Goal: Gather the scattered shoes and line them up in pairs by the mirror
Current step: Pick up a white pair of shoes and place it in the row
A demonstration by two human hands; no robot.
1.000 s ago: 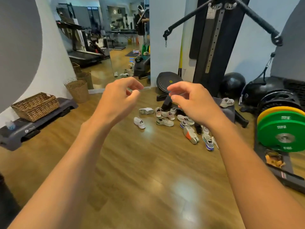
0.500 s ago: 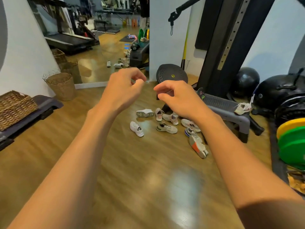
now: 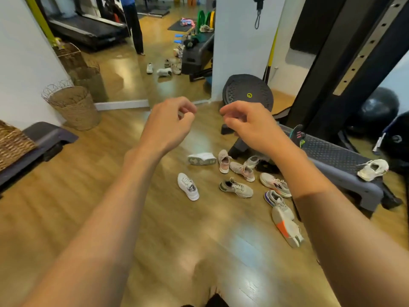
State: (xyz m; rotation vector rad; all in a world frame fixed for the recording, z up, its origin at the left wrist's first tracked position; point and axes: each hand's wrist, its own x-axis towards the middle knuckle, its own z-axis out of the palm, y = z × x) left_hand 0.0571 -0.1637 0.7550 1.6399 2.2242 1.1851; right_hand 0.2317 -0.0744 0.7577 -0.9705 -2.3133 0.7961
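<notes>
Left hand raised in front of the body, fingers loosely curled toward the thumb, nothing held in it. Right hand raised at the same height, near the left one but apart from it, fingers also loosely bent and also holding nothing. Both forearms stretched forward over the wooden floor.

Shoes scattered on the floor below the right hand, well apart from the mirror on the far wall. Most to the left, a white shoe standing alone on its sole. Behind it, a second white shoe lying on its side, sole toward the camera. Just beside that, a pink shoe upright, and another pink shoe very close to it; touching or not, impossible to tell. In front of these, a grey shoe. More to the right, a white shoe with a dark logo, then a shoe with a blue edge, then a shoe with an orange patch on the sole, turned so that the sole shows. One more white shoe with loose laces on the grey step platform at the right, apart from the others.

Round woven basket on the floor by the left wall, beside the mirror. Black round disc behind the hands.
</notes>
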